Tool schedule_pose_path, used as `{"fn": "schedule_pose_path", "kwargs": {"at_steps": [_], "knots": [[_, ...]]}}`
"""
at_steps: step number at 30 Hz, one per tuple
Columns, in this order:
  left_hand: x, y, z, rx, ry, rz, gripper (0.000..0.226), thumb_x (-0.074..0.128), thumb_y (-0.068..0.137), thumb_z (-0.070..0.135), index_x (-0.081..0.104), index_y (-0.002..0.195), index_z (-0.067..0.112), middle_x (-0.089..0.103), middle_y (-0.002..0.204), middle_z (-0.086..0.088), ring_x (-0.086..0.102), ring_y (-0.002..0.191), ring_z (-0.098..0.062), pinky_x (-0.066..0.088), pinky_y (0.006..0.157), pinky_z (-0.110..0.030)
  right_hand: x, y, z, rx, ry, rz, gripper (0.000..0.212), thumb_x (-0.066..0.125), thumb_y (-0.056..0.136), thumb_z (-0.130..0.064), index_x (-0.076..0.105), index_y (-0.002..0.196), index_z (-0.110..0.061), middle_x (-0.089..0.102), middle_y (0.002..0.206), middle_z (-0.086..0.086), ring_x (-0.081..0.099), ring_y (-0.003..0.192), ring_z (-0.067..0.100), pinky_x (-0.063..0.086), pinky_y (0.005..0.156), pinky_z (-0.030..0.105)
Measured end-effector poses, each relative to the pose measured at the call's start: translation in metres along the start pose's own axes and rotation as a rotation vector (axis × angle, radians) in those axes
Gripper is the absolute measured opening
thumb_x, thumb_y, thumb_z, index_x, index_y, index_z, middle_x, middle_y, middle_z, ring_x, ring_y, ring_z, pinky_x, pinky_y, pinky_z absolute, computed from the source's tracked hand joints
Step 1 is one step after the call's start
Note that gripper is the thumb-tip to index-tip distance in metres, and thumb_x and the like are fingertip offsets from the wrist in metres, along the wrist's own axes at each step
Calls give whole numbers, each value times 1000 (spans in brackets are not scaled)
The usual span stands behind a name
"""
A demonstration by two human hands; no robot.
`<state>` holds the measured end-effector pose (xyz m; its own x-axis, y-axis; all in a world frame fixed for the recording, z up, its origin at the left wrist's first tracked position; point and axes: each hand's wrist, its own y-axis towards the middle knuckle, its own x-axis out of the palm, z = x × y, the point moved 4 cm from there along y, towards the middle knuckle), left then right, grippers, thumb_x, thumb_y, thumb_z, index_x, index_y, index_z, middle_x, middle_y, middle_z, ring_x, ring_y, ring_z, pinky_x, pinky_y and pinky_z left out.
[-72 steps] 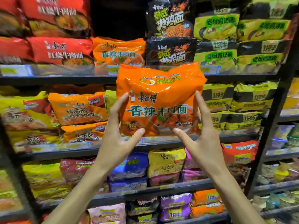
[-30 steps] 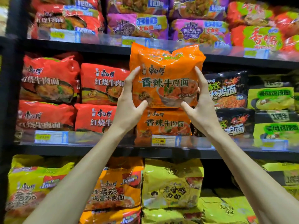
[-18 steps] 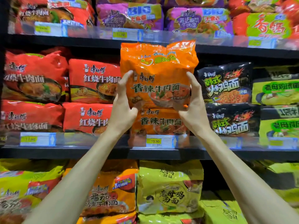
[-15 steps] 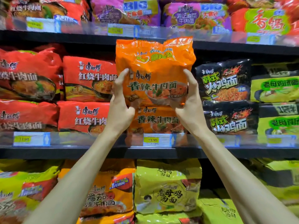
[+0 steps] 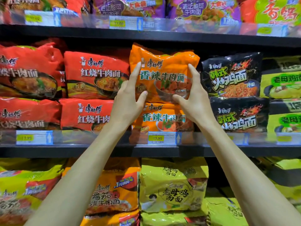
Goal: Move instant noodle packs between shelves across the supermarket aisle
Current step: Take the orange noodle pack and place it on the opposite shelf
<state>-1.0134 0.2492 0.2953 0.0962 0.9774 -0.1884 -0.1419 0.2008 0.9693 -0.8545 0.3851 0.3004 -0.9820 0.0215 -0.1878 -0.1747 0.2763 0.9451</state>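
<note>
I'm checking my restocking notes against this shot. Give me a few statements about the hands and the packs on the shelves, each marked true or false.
1. The left hand and the right hand grip the upper orange pack by its sides. True.
2. Directly below that pack lies a blue pack. False: a second orange pack lies there.
3. Red packs stand to its left, black packs to its right. True.
4. The shelf above holds only yellow packs. False: purple packs show there, with reddish ones beside them.
5. The price tag under the orange stack reads 13.90. True.
</note>
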Motion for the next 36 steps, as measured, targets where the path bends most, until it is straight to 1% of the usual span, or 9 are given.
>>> {"fn": "schedule_pose_path", "kwargs": {"at_steps": [2, 5, 8, 12, 16, 21, 28, 33, 36], "knots": [[1, 7, 0, -44, 56, -23, 76, 57, 103, 30, 10, 161, 43, 54, 132, -12, 55, 122, -29, 38, 91, -30, 1, 6, 1, 39, -20, -8, 94, 75, 90, -22, 13, 159, -31, 52, 144, 5, 58, 88, 5, 49, 94, 32], [2, 12, 2, -84, 72, -68, 75, 54, 104, 31, 7, 162, 42, 52, 119, -9, 56, 115, -32, 38, 86, -34, 1, 8, 0, 68, -51, -8, 94, 75, 90, -26, 11, 159, -28, 54, 142, 7, 63, 101, 13, 52, 97, 48], [3, 12, 1, -102, 101, -87, 76, 54, 105, 29, 5, 162, 40, 47, 110, -7, 56, 108, -32, 36, 84, -33, -2, 3, -5, 69, -68, 3, 94, 75, 90, -26, 12, 160, -26, 52, 144, 7, 57, 91, 6, 52, 96, 45], [4, 16, 3, -183, 45, -73, 76, 57, 104, 25, 11, 162, 41, 51, 119, -13, 55, 112, -32, 36, 85, -32, -2, -1, -7, 67, -110, 44, 90, 74, 91, -27, 15, 158, -25, 56, 138, 7, 64, 107, 16, 53, 96, 51], [7, 15, 5, -212, 43, -45, 77, 58, 103, 23, 13, 162, 41, 48, 113, -8, 55, 111, -32, 38, 84, -33, -2, -2, -9, 88, -157, 54, 86, 73, 91, -28, 19, 158, -21, 54, 140, 8, 60, 118, 24, 52, 95, 50], [7, 11, 6, -212, 71, -59, 77, 56, 103, 28, 9, 161, 45, 49, 128, -14, 56, 116, -37, 45, 84, -41, -2, -1, -12, 116, -209, 43, 85, 70, 93, -32, 16, 159, -22, 49, 145, 10, 51, 130, 34, 50, 95, 54], [-11, 7, 10, -149, 286, -59, 75, 59, 100, 35, 14, 160, 43, 44, 145, -12, 56, 124, -37, 53, 89, -53, -8, 0, -18, 110, -227, -79, 90, 70, 93, -28, 10, 160, -22, 39, 148, 16, 48, 131, 34, 47, 103, 53], [-22, 3, 14, -107, 294, -70, 70, 57, 100, 35, 19, 159, 41, 40, 150, -11, 55, 126, -36, 52, 88, -51, -23, 0, -29, 127, -239, -119, 83, 68, 94, -31, 17, 159, -18, 41, 148, 17, 51, 130, 31, 44, 104, 42], [-27, 0, 17, -85, 308, -73, 69, 55, 100, 35, 19, 159, 40, 39, 151, -11, 55, 126, -34, 52, 85, -49, -29, -4, -36, 117, -252, -136, 83, 68, 94, -30, 18, 158, -17, 42, 147, 17, 51, 130, 30, 44, 104, 42]]}}
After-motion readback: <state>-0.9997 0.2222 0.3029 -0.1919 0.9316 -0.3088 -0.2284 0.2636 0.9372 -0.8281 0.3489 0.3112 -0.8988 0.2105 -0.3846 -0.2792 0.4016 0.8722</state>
